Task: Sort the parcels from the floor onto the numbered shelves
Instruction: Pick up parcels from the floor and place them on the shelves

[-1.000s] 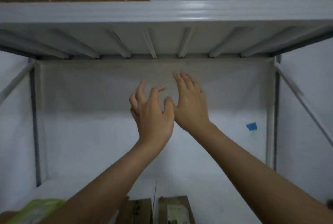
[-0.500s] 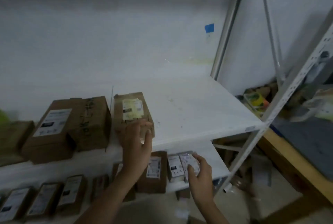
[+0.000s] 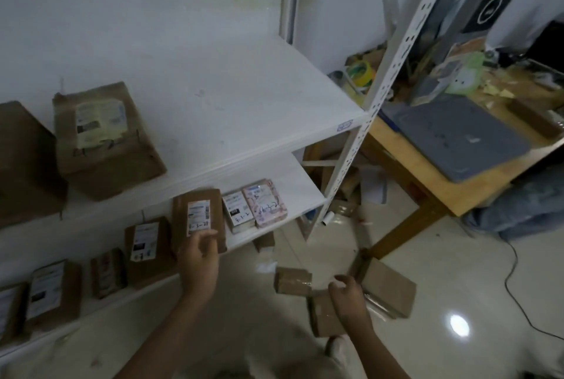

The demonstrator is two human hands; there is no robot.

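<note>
From where I stand, the person's left hand [image 3: 198,262] hangs at the front edge of the lower shelf [image 3: 300,192]. Its fingers [image 3: 207,236] are loosely curled and empty, their tips over the near end of a brown parcel [image 3: 198,217]; whether they touch it I cannot tell. That parcel lies in a row along the front edge, with a white parcel [image 3: 236,209] and a pink parcel [image 3: 265,203] towards the right front corner. All have handwritten codes upward, I would guess so each can be checked against the shelf's number. The right hand [image 3: 349,299] reaches low over the floor [image 3: 442,271], its fingers [image 3: 341,281] slack, slightly apart, pinching nothing, directly above a taped parcel [image 3: 323,317]. A smaller parcel [image 3: 292,281] and a flat parcel [image 3: 389,290] lie just beside it, unsorted; the right hand seems set to pick one.
</note>
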